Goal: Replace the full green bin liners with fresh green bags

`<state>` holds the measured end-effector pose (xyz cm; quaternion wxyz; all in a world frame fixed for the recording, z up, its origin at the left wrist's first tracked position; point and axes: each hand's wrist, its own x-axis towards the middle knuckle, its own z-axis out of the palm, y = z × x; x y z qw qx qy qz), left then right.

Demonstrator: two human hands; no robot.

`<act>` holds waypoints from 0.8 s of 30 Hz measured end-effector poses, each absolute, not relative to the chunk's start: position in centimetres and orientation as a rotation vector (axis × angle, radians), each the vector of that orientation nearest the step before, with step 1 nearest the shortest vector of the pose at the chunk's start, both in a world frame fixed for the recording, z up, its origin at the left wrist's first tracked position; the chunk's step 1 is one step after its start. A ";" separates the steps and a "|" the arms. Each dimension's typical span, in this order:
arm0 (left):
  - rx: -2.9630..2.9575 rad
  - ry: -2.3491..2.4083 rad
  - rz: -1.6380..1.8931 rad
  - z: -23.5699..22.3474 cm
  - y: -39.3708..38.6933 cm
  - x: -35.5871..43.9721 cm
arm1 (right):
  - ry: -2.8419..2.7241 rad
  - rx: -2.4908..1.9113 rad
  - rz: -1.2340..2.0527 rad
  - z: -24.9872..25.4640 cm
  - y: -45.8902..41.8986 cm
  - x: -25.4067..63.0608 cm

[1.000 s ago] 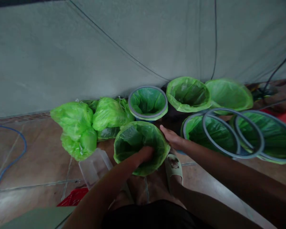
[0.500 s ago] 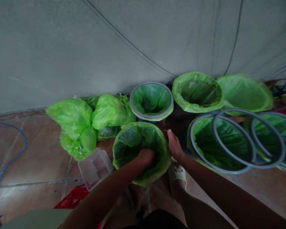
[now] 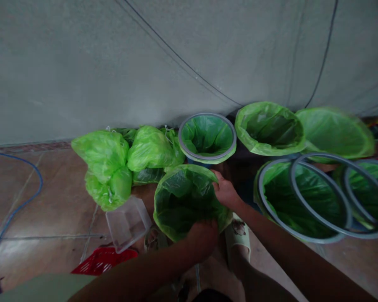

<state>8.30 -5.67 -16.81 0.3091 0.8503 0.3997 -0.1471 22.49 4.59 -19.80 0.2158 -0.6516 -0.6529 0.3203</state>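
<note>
Nearest, the left hand grips the near rim and the right hand pinches the far right rim of one green-lined bucket on the floor, with a clear tub and red basket just left. Behind lie three tied green bags. Along the wall and right stand six more lined buckets, four with grey rings; open floor lies left.
</note>
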 end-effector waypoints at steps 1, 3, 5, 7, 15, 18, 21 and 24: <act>2.288 1.032 -0.363 -17.0 -5.6 8.2 | -1.832 -1.826 0.867 -19.9 4.3 22.7; 2.355 0.993 -0.319 -17.0 -5.6 7.6 | -1.829 -1.879 0.852 -19.9 3.5 23.2; 2.387 0.970 -0.310 -16.3 -5.7 6.5 | -1.780 -1.920 0.879 -19.6 2.7 24.0; 2.376 0.933 -0.288 -14.9 -5.4 5.0 | -1.698 -1.929 0.905 -19.0 2.2 24.8; 2.121 1.559 0.573 -10.5 5.9 0.7 | -1.623 -1.756 0.900 -16.5 7.2 25.8; 2.103 1.779 0.540 -12.5 11.0 0.6 | -1.779 -1.709 0.927 -17.9 8.0 24.6; 2.167 1.660 0.222 -14.9 12.7 0.6 | -1.891 -1.748 0.870 -19.5 7.4 23.9; 2.256 1.541 0.082 -16.2 12.1 0.0 | -1.951 -1.798 0.815 -20.0 6.7 24.1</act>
